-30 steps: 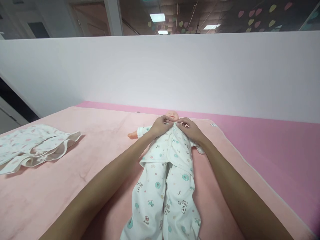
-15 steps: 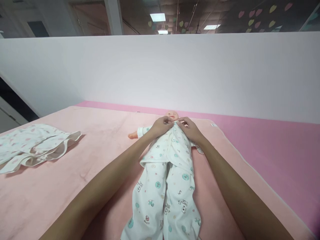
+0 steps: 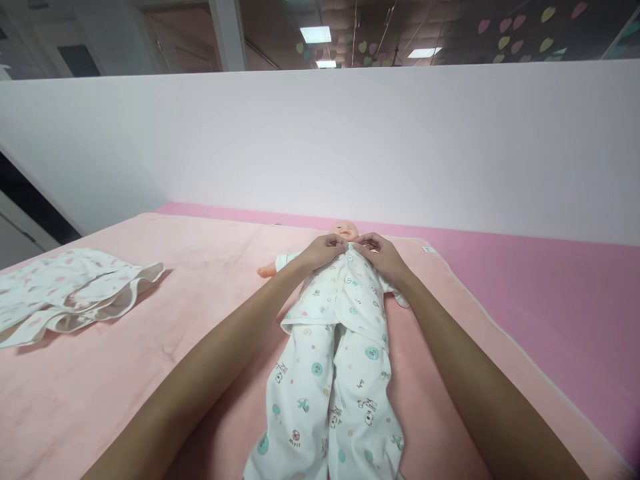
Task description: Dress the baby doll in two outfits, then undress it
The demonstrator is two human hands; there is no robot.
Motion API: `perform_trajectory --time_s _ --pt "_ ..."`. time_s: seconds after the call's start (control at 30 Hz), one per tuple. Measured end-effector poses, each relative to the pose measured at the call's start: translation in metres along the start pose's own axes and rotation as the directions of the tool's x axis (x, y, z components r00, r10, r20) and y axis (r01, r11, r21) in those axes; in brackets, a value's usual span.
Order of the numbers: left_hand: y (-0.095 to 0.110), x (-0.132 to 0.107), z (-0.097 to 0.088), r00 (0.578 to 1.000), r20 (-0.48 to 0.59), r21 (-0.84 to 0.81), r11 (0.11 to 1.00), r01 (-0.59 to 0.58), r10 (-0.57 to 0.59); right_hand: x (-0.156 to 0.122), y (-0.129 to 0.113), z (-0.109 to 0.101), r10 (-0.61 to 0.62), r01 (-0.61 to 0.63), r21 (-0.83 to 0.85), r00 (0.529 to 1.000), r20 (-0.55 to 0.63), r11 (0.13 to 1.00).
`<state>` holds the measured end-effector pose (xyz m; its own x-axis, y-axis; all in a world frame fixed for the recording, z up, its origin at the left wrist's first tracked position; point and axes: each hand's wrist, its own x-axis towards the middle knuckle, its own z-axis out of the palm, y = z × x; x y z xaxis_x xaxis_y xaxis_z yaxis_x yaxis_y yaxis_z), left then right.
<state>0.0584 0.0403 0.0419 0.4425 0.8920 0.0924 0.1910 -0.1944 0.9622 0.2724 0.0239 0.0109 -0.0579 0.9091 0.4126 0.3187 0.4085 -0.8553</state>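
A baby doll (image 3: 345,229) lies on its back, head away from me, in a white printed shirt (image 3: 361,300) and matching trousers (image 3: 300,393). At the shirt's neck, my left hand (image 3: 325,251) pinches the collar from the left side. My right hand (image 3: 380,255) holds the collar from the right, its fingers bent close to the top button. Buttons run down the shirt front. The doll's bare hand (image 3: 267,270) sticks out of the sleeve on the left; the sleeve on the right is partly behind my right wrist.
A second white printed garment (image 3: 75,287) lies spread at the left on the pink blanket (image 3: 210,240). Beyond the blanket's edge is a brighter pink surface (image 3: 550,287). A white partition (image 3: 320,140) stands behind the doll.
Both hands stay at the shirt collar, with almost no visible movement. The view has shifted very slightly.
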Motion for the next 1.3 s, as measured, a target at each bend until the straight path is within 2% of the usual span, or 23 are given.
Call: perform_trajectory --time_s 0.37,0.53,0.73,0.87,0.93,1.0,1.07,1.13,1.2,1.3 --pt "-0.008 0.004 0.001 0.996 -0.077 0.088 0.995 -0.04 0.047 -0.002 0.002 0.0 0.046 -0.042 0.1 0.998 -0.034 0.994" --pt "-0.017 0.009 0.005 0.986 -0.156 0.12 0.992 -0.048 0.067 -0.001 0.002 0.004 0.092 -0.089 0.047 0.993 -0.078 0.995" --pt "-0.032 0.01 0.012 0.951 -0.238 0.165 0.973 -0.161 0.198 -0.009 0.011 0.018 -0.042 0.021 -0.099 0.975 -0.219 0.995" --pt "-0.033 -0.002 0.014 0.918 -0.259 0.237 0.941 -0.24 0.299 -0.033 0.004 0.025 -0.104 0.07 -0.15 0.967 -0.232 0.986" --pt "-0.032 -0.018 0.011 0.911 -0.252 0.288 0.924 -0.251 0.326 -0.058 -0.003 0.021 -0.139 0.103 -0.177 0.968 -0.209 0.979" --pt "-0.034 -0.044 0.003 0.907 -0.221 0.358 0.894 -0.267 0.36 -0.092 -0.011 0.012 -0.172 0.139 -0.217 0.975 -0.139 0.966" --pt "-0.04 -0.078 -0.008 0.904 -0.143 0.434 0.846 -0.309 0.404 -0.132 -0.02 0.0 -0.179 0.169 -0.302 0.984 -0.003 0.938" --pt "-0.052 -0.117 -0.022 0.907 -0.059 0.518 0.79 -0.329 0.416 -0.17 -0.03 -0.011 -0.132 0.169 -0.413 0.985 0.115 0.895" --pt "-0.064 -0.153 -0.036 0.926 0.043 0.646 0.696 -0.313 0.376 -0.2 -0.04 -0.017 -0.095 0.178 -0.497 0.978 0.188 0.849" --pt "-0.074 -0.193 -0.049 0.956 0.078 0.772 0.589 -0.237 0.283 -0.223 -0.056 -0.015 -0.063 0.181 -0.57 0.974 0.22 0.801"
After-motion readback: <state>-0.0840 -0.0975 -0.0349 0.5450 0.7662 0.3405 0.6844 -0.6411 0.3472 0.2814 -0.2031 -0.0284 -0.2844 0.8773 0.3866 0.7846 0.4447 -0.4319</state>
